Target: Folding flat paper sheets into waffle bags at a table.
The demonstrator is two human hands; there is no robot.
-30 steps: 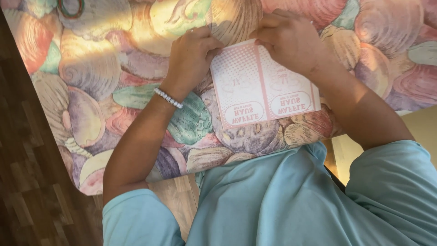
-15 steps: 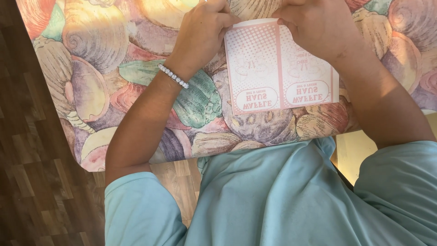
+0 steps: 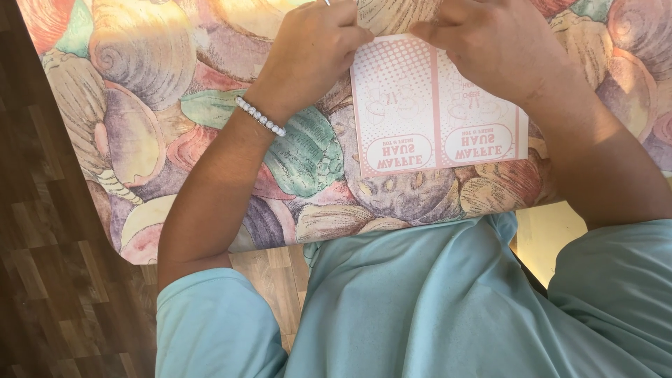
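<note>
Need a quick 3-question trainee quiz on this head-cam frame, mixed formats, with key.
1. True or false: the left hand and the right hand both rest at the far edge of the pink-and-white paper sheet.
2. Which wrist wears the white bead bracelet? A) left B) right C) neither
3. Fill in: the sheet lies on a tablecloth printed with large ____.

Key: 1 true; 2 A; 3 shells

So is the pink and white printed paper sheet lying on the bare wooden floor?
No, the pink and white printed paper sheet lies on the shell-patterned tablecloth, with both hands at its far edge.
</note>
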